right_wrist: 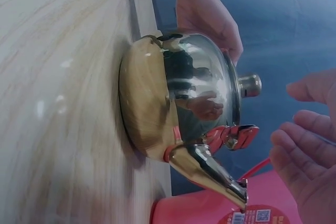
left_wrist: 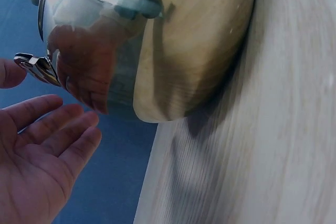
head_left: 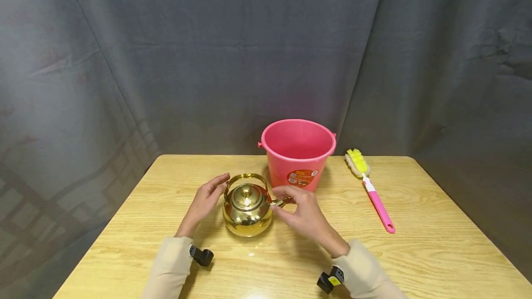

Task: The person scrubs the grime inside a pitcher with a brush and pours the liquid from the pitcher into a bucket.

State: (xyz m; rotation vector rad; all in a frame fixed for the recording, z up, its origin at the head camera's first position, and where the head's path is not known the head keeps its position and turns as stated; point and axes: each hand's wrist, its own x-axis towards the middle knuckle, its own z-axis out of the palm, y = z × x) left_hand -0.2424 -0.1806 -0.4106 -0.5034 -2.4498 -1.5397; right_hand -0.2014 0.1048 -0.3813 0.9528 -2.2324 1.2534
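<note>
A shiny gold kettle point(head_left: 247, 218) with a round knobbed lid point(head_left: 247, 197) stands on the wooden table, its spout point(right_wrist: 210, 174) pointing right. Its handle point(head_left: 248, 176) arches behind the lid in the head view. At the kettle's left side is my left hand point(head_left: 207, 200), fingers extended. In the left wrist view its thumb point(left_wrist: 8, 73) is close to a handle joint point(left_wrist: 37, 68); whether they touch I cannot tell. My right hand point(head_left: 303, 211) hovers by the spout, and the right wrist view shows its fingers point(right_wrist: 294, 150) apart from the metal, holding nothing.
A pink bucket point(head_left: 276, 167) with an orange label stands just behind the kettle, to its right. Farther right lies a brush with a yellow-and-white sponge head point(head_left: 358, 163) and a pink handle point(head_left: 380, 209). A grey curtain point(head_left: 249, 59) hangs behind the table point(head_left: 436, 243).
</note>
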